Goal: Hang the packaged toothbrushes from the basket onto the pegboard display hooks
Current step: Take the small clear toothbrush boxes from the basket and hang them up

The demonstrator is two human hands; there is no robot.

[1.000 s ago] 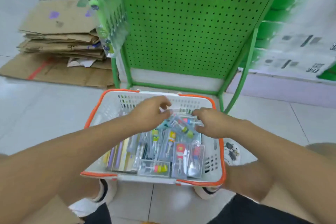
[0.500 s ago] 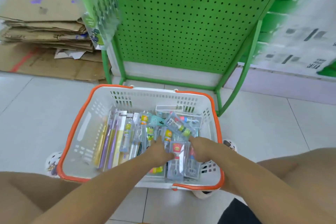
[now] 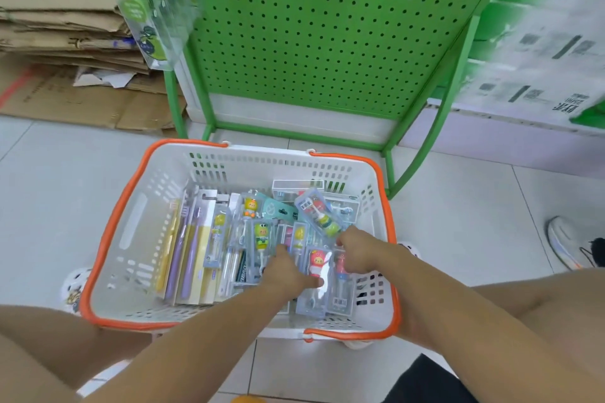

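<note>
Two hands reach down into a white basket (image 3: 137,239) with an orange rim, which sits on the tiled floor at the foot of a green pegboard (image 3: 327,26). The basket holds a loose heap of packaged toothbrushes (image 3: 262,239): long flat cards with purple and yellow brushes toward 9 o'clock, and clear cases with cartoon-figure handles from the centre toward 3 o'clock. One clear case (image 3: 322,214) lies tilted on top of the pile toward 1 o'clock.

The left hand (image 3: 288,271) rests on the packs near the centre, its thumb against a pink-figure pack (image 3: 317,275); whether its fingers are curled round anything cannot be told, as the back of the hand covers them. The right hand (image 3: 357,252) sits at 3 o'clock, fingers bent down among the cases; what it holds, if anything, is hidden.

A blurred hanging package (image 3: 154,10) shows at 11 o'clock on the rack's left side. Flattened cardboard (image 3: 59,42) is stacked at 10 o'clock, cut off by the frame.
</note>
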